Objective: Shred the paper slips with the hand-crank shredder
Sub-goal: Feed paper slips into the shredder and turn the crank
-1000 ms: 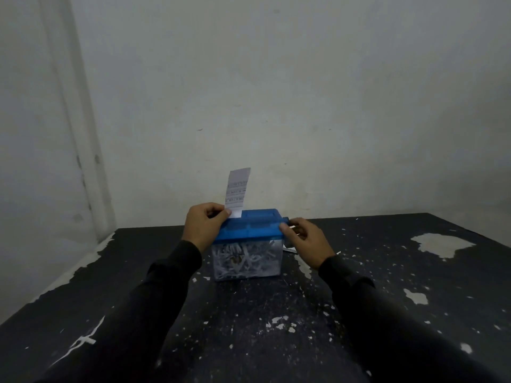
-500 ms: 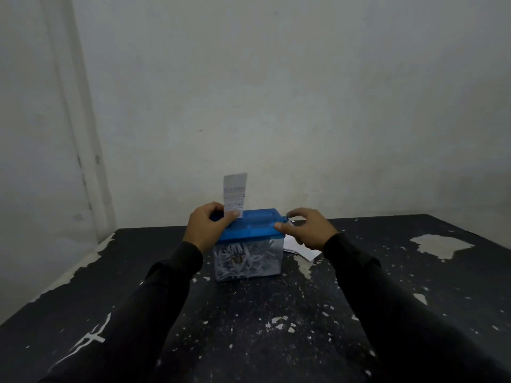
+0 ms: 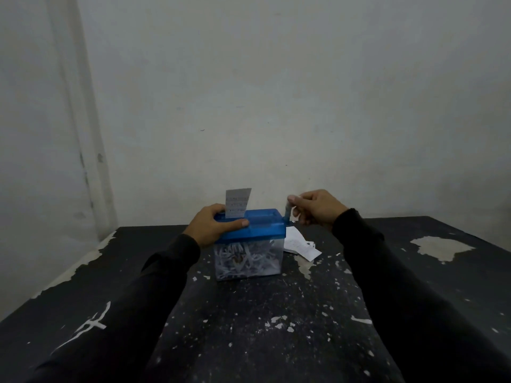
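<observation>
**Left hand steadies shredder, right hand on crank**

I see the black, paint-chipped bench (image 3: 276,341) filling the lower view, with a pale plaster wall (image 3: 276,92) behind it. At the centre, toward twelve o'clock from me, stands the small hand-crank shredder (image 3: 250,246), a clear plastic bin under a blue plastic lid; white paper shreds (image 3: 243,259) pack the bin.

My left hand (image 3: 211,226) grips the lid from its nine o'clock end, thumb lying along the near edge and fingers curled over the far side. My right hand (image 3: 315,207) sits at the shredder's three o'clock end, raised above lid height, its fingers pinching the top of the upright blue crank handle (image 3: 287,212).

A white printed paper slip (image 3: 237,201) stands upright in the lid's slot, just beside my left fingers. A few more white paper slips (image 3: 300,244) lie flat on the bench at about four o'clock of the shredder, near its base.
</observation>
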